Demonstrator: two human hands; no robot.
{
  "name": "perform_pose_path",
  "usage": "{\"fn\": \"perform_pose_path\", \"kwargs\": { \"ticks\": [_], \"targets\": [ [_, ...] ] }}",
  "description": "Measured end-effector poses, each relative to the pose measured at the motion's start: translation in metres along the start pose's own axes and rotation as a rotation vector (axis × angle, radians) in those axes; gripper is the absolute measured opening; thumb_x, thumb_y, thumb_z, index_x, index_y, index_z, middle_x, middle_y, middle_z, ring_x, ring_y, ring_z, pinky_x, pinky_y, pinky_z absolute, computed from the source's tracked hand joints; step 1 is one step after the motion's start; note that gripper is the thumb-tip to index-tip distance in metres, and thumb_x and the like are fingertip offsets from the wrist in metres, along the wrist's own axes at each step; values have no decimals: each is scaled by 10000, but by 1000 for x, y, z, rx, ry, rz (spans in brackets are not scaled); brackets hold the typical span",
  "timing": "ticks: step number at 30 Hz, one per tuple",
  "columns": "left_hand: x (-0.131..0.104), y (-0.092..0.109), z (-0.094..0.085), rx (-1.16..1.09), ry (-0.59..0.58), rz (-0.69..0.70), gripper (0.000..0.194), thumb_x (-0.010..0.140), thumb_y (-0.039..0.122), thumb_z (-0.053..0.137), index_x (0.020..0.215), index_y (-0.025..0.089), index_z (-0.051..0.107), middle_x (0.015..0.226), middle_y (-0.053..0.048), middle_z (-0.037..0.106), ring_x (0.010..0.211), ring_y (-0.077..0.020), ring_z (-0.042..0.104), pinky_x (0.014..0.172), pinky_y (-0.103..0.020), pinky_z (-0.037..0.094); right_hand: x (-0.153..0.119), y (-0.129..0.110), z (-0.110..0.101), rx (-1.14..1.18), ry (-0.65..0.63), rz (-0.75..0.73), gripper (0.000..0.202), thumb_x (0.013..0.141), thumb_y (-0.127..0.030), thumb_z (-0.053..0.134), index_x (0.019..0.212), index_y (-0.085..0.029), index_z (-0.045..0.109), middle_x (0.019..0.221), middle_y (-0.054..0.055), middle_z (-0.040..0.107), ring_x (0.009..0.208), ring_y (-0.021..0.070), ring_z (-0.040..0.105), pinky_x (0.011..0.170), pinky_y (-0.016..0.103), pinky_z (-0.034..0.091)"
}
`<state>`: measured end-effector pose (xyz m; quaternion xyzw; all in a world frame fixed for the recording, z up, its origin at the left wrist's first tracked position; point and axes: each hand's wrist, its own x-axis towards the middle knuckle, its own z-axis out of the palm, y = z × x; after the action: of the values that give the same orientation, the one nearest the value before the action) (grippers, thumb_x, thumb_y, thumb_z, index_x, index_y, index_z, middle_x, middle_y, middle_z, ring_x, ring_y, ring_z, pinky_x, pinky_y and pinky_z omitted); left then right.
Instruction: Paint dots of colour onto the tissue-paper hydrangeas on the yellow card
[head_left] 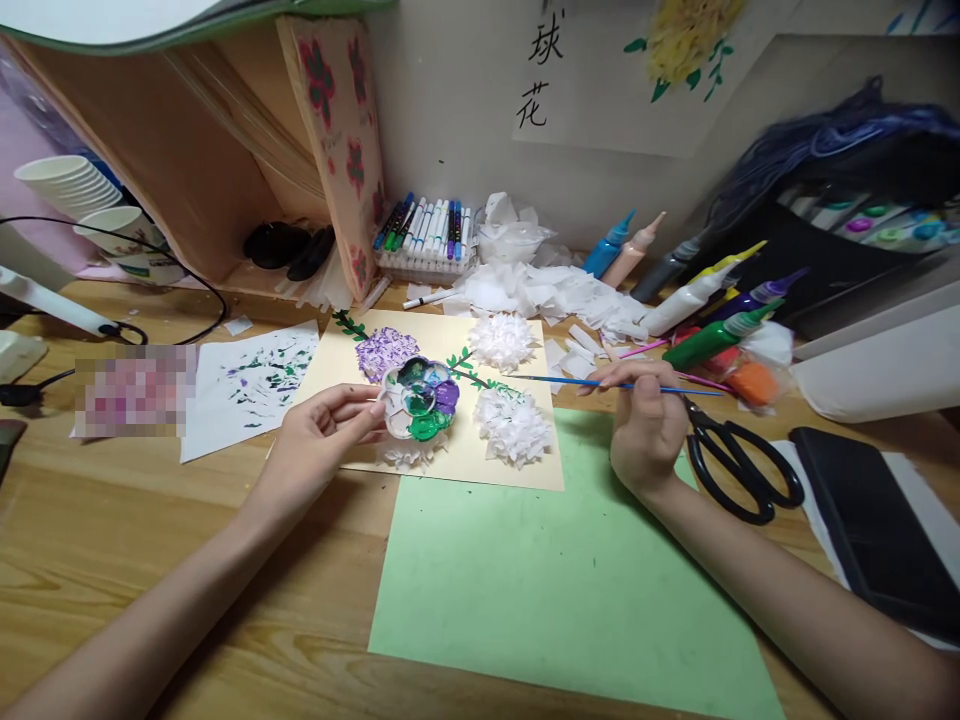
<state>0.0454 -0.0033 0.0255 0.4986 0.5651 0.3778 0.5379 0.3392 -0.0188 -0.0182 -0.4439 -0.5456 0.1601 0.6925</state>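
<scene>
Head view showed the person's left hand (315, 435) pinching the near edge of a small flower-shaped palette (396, 412) between thumb and fingers. The palette's wells carried green, purple and pale paint, and it was held over the left part of a cream card (461, 460). The right hand (646, 435) had its fingers closed on a thin blue paintbrush (577, 382), whose bristle end pointed left, between two white ruffled flowers on the card's right side; whether the tip touched the surface I could not tell. One of these, the upper white flower (502, 341), was near the card's far edge, and the lower white flower (516, 427) was nearer the person. A purple-tinted flower (379, 350) showed just behind the palette, and another white one was partly hidden under it. Painted green leaves ran along a dark stem (476, 375) between the blooms.

The card overlapped a green sheet (525, 580) on the wooden bench (300, 600). Left of the card was a paint-dabbed paper (247, 390). Black-handled scissors (739, 460) were just beside the right wrist, with paint bottles behind, among them a green bottle (720, 337). White tissue scraps (555, 295) were heaped beyond the card, near a rack of markers (431, 228).
</scene>
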Motion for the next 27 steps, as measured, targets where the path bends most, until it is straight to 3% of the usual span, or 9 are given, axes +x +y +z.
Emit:
{"fn": "perform_pose_path", "kwargs": {
  "ticks": [14, 21, 27],
  "targets": [
    [1, 1, 2, -30, 13, 0, 342, 661, 404, 763, 887, 162, 677, 819, -29, 719, 758, -170, 690, 725, -253, 597, -4, 0, -2, -154, -83, -61, 282, 921, -286, 386, 742, -208, 590, 695, 9, 583, 710, 161, 584, 697, 340, 438],
    [0, 1, 1, -54, 9, 4, 293, 674, 370, 763, 877, 174, 680, 800, -1, 714, 731, -131, 683, 700, -200, 589, -2, 1, -2, -127, -8, -159, 293, 925, -297, 372, 720, -220, 567, 639, 5, 557, 619, 158, 556, 615, 342, 424],
    [0, 1, 1, -71, -2, 4, 288, 672, 366, 768, 871, 178, 679, 779, 9, 710, 719, -120, 678, 696, -183, 582, -2, 2, -2, -147, -36, -173, 277, 920, -267, 384, 732, -222, 583, 648, 15, 573, 665, 175, 561, 634, 355, 421]
  ]
}}
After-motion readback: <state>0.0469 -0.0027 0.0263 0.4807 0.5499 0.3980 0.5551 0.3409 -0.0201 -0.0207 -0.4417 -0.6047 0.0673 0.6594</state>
